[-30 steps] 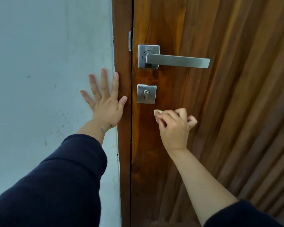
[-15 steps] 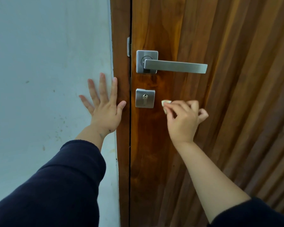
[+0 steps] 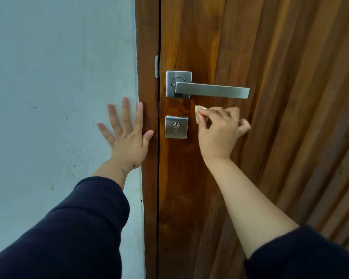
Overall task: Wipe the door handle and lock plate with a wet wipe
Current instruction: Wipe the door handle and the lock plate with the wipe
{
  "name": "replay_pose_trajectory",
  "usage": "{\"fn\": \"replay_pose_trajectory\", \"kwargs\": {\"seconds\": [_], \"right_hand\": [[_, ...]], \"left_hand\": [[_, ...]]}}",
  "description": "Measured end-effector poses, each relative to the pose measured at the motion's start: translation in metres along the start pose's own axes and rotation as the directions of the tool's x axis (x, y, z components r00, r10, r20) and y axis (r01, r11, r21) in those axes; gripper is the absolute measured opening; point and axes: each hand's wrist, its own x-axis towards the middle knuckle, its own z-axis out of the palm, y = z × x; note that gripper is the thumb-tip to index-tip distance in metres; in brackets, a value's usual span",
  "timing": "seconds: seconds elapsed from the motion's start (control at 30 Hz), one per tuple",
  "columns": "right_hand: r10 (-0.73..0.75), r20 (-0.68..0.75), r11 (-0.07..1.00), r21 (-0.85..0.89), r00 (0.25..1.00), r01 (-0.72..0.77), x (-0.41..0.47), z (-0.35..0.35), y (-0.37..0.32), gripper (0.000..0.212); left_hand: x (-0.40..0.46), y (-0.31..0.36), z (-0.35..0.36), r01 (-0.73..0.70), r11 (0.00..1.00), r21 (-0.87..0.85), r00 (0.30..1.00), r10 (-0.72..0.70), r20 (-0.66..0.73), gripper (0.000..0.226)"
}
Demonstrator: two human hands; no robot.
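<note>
My right hand (image 3: 218,133) pinches the wet wipe (image 3: 198,114) between the handle (image 3: 212,90) and lock plate (image 3: 176,127); the left hand (image 3: 127,135) lies flat, fingers released (bracing). I'd press the wipe's flat side firmly along the lever.

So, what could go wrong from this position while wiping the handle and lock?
The wet wipe is a small wad pinched in the right hand, so bare fingers may rub the door handle instead. Moisture could enter the keyhole of the lock plate. The left hand lies partly on the door frame, near the gap.
</note>
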Motion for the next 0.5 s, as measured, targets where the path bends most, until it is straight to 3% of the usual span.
{"fn": "replay_pose_trajectory", "kwargs": {"seconds": [0.23,0.4,0.5], "right_hand": [[-0.117,0.107,0.988,-0.086,0.987,0.127,-0.028,-0.005,0.017,0.009],[0.072,-0.051,0.997,0.027,0.996,-0.071,0.014,-0.002,0.005,0.012],[-0.067,0.013,0.998,0.021,0.998,0.067,0.004,0.001,-0.001,0.012]], "left_hand": [[-0.001,0.001,-0.002,0.006,1.0,-0.005,0.999,-0.006,0.035,0.069],[0.0,0.002,-0.003,0.01,1.0,-0.002,0.999,-0.01,0.037,0.071],[0.0,0.002,-0.003,0.023,1.0,0.006,0.999,-0.023,0.04,0.073]]}}
